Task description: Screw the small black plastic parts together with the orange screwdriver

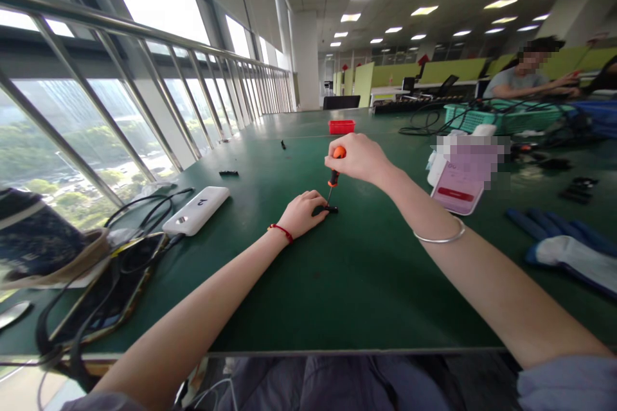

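Note:
My right hand (357, 157) is closed around an orange-handled screwdriver (334, 176), held upright with its tip pointing down onto a small black part (328, 209). My left hand (303, 213) rests on the green table (308, 282), with its fingers pinched on that black part. A red string circles my left wrist and a silver bangle my right.
A white power bank (196, 210), a phone (113, 298) and tangled cables lie at the left near the railing. A red tray (341, 126) sits farther back, a phone (457, 189) and blue-grey gloves (569, 250) at the right. Another person sits at the far right behind a green basket (501, 119).

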A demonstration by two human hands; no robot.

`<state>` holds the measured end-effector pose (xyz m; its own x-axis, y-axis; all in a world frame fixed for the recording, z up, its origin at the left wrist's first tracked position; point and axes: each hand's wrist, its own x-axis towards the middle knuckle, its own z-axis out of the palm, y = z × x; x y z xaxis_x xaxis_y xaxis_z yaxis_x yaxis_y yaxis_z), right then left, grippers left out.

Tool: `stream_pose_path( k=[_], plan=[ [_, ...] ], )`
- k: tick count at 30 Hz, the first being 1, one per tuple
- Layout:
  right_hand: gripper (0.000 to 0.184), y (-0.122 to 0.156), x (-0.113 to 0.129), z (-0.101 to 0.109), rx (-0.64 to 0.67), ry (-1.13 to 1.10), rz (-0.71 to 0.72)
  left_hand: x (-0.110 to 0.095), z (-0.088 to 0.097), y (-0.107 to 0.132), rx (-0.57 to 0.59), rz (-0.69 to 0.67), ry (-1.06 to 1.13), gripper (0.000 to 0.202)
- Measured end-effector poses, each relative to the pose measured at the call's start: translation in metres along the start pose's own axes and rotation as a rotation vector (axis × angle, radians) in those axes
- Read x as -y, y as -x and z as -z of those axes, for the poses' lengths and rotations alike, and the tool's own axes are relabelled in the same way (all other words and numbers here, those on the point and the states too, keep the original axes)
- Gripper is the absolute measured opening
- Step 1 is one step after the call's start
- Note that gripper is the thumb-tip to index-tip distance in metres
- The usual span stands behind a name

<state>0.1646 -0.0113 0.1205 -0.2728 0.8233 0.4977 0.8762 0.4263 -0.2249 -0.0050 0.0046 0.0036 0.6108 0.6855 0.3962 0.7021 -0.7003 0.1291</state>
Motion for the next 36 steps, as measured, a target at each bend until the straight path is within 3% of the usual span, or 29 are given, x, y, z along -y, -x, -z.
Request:
stream_pose_path(
  k=[22,26,31,36],
  plan=[
    [0.018,-0.001,-0.005,-0.004,0.012,-0.01,-0.007,0.001,-0.001,0.0,-0.006,0.001,0.032,0.015],
    [0.031,0.001,-0.001,-0.004,0.015,-0.037,0.011,0.001,-0.002,0.0,-0.006,0.004,0.047,0.015],
    [0.031,0.003,0.006,-0.007,-0.004,0.006,0.002,0.002,-0.003,-0.001,-0.013,-0.006,0.036,0.015],
    [0.021,0.004,0.01,-0.005,-0.007,0.015,0.002,0.0,-0.001,0.0,-0.006,0.009,0.013,0.015]
  ],
)
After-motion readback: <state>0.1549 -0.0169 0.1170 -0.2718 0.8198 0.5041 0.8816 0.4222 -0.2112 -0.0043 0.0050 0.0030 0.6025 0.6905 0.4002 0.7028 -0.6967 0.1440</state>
